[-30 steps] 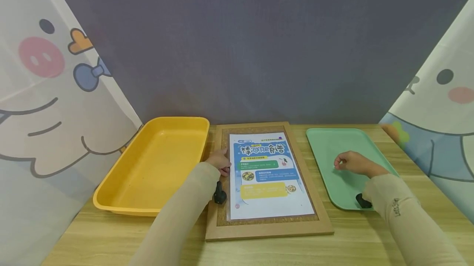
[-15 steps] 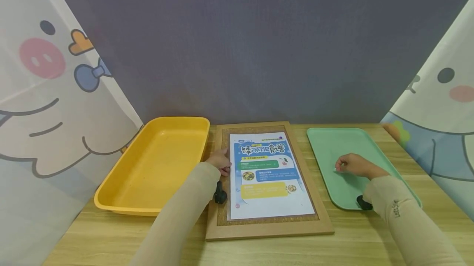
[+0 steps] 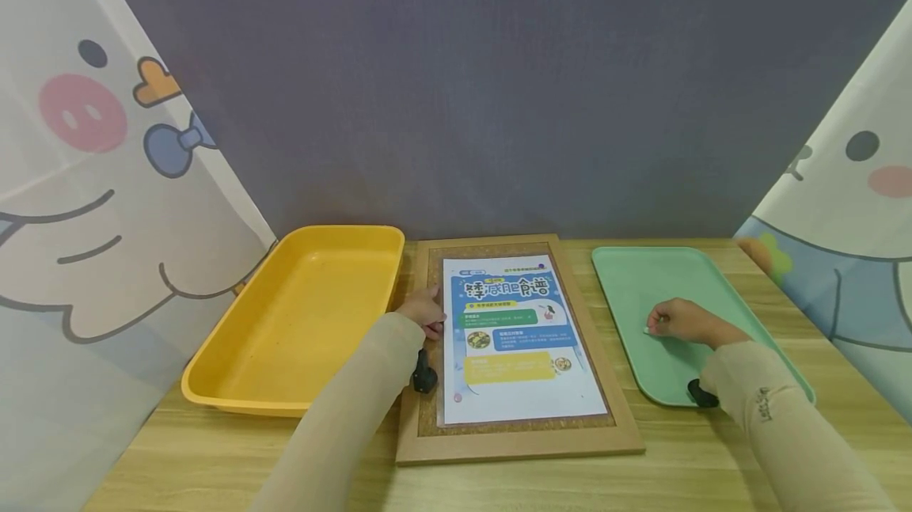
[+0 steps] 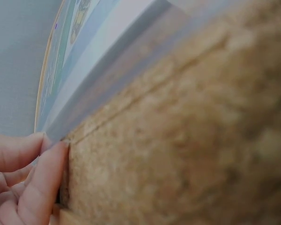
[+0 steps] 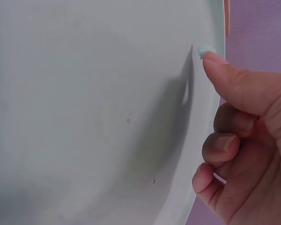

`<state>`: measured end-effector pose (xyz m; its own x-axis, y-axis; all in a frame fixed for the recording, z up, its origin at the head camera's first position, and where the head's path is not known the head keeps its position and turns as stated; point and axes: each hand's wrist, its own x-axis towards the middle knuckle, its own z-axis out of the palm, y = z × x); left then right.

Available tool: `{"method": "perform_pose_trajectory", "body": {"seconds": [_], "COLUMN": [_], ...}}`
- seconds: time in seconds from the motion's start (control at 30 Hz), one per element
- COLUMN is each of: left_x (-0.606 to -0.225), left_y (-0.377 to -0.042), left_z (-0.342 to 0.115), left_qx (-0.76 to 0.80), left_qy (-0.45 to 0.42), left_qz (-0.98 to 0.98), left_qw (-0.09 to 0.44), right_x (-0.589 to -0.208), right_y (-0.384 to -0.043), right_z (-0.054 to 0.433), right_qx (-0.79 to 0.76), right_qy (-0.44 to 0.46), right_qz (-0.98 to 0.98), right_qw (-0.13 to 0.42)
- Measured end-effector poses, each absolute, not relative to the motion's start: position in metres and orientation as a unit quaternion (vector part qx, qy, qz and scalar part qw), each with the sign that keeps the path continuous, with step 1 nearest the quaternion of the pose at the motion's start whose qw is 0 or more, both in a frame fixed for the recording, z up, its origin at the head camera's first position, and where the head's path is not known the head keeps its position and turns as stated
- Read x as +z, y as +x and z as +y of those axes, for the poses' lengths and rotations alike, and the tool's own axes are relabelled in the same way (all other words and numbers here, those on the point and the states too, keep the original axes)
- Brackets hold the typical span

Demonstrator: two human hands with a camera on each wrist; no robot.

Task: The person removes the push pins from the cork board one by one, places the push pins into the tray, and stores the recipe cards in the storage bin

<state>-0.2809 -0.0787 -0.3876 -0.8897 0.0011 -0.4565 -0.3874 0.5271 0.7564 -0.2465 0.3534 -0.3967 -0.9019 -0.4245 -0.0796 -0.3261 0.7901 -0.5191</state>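
A printed poster sheet point(image 3: 513, 401) lies on a wood-framed corkboard point(image 3: 523, 445), with a purple pin point(image 3: 541, 265) at its top right corner. My left hand point(image 3: 422, 311) is at the sheet's left edge; in the left wrist view its thumb and finger pinch the sheet's clear-film edge, raised off the cork. Over the green tray point(image 3: 634, 278), my right hand point(image 3: 685, 322) pinches a small pushpin with a pale-blue rounded head point(image 5: 206, 50), which pokes out past the thumb tip. The other fingers of that hand are curled in.
A deep yellow tray point(image 3: 242, 354) stands left of the corkboard. Behind everything rises a dark grey panel point(image 3: 484, 100), with printed cartoon curtains at both sides. Black wrist devices point(image 3: 423, 377) sit at both cuffs.
The right hand has shifted slightly, and a pale tip now shows at its fingers. The left hand stays at the sheet's edge.
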Motion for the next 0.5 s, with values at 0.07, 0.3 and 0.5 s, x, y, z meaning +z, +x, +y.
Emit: {"method": "perform_pose_trajectory", "body": {"seconds": [0.07, 0.3, 0.5], "left_x": [-0.3881, -0.3884, -0.3889], "left_y": [-0.2811, -0.2820, -0.2823], "left_z": [-0.0787, -0.0783, -0.0787], "left_qx": [0.475, 0.478, 0.477], "left_qy": [-0.116, -0.120, -0.116], "left_qz": [0.848, 0.846, 0.847], "left_qw": [0.205, 0.205, 0.203], "right_x": [-0.3969, -0.3954, -0.3965], "right_y": [-0.2472, -0.2475, -0.2483], "right_z": [0.3535, 0.3538, 0.3537], "right_qx": [-0.253, -0.257, -0.260], "right_qy": [-0.197, -0.190, -0.186], "right_qz": [0.942, 0.940, 0.939], "right_qw": [0.100, 0.117, 0.124]}}
